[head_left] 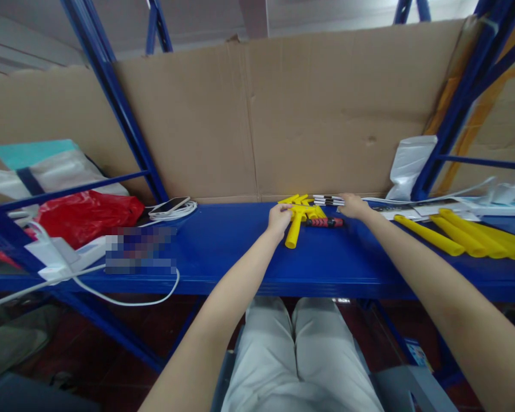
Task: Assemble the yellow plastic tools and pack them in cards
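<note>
My left hand (pixel 278 222) is closed around a yellow plastic tube piece (pixel 293 232) with branching ends, held over the front half of the blue shelf. More yellow pieces (pixel 299 199) lie just behind it. A red and black screwdriver handle (pixel 325 222) rests to its right. Farther back are several black-and-white striped sticks (pixel 326 200), side by side. At their right end, my right hand (pixel 354 207) has its fingers closed about the tips; the fingertips are small and partly hidden.
Long yellow tubes (pixel 467 233) lie on the shelf (pixel 223 246) at right, near a white pouch (pixel 409 166). To the left are a phone (pixel 174 204) on a coiled white cable, a red plastic bag (pixel 90 216) and a white power strip (pixel 90 252). Cardboard (pixel 283 114) walls the back.
</note>
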### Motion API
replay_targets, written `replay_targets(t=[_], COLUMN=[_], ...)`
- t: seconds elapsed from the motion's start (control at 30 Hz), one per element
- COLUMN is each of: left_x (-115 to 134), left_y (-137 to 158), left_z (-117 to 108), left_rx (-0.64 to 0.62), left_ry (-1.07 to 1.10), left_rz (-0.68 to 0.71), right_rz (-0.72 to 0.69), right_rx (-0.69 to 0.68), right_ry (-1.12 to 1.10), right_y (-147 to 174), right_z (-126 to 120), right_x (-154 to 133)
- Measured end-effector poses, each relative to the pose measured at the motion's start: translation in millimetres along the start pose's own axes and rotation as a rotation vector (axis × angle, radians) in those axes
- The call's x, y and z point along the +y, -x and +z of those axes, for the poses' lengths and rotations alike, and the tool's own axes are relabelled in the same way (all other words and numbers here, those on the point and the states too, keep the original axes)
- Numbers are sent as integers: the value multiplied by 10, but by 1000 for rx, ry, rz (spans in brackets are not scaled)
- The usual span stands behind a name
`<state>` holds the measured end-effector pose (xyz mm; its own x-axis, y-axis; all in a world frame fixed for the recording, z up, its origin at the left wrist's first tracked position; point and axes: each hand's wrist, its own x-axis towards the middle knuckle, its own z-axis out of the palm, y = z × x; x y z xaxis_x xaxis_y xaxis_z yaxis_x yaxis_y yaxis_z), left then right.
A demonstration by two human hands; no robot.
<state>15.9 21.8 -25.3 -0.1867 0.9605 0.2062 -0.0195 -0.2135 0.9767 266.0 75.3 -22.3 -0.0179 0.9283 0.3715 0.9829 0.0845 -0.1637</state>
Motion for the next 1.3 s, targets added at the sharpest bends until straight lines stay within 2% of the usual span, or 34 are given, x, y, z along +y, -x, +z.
replay_targets(t=[0.1, 0.23, 0.33, 0.47, 0.73, 1.03, 1.17, 1.3], left_x=[-4, 8, 30, 58, 83, 49, 95, 169], left_y=[3, 21, 47, 69, 75, 45, 75, 117], left_z=[8, 25, 37, 44, 43, 65, 64, 51], left_rx=[-7, -12, -24, -37, -54, -55, -72, -56], left_ry=[-4, -19, -30, -28, -2, 2, 45, 89], left_rz=[-7, -20, -42, -56, -65, -25, -48, -50], right_rz=[21, -2, 39, 24, -18, -61, -181, -328], right_rx=[-63, -91, -108, -90, 21, 289, 403, 459], right_ry=[148, 205, 237, 289, 360, 220, 146, 87], right_y=[-121, -232, -245, -180, -86, -32, 32, 179], right_z=[48, 59, 63, 75, -23, -197, -224, -237], right_x=[60, 73, 22, -95, -233, -294, -344, -430])
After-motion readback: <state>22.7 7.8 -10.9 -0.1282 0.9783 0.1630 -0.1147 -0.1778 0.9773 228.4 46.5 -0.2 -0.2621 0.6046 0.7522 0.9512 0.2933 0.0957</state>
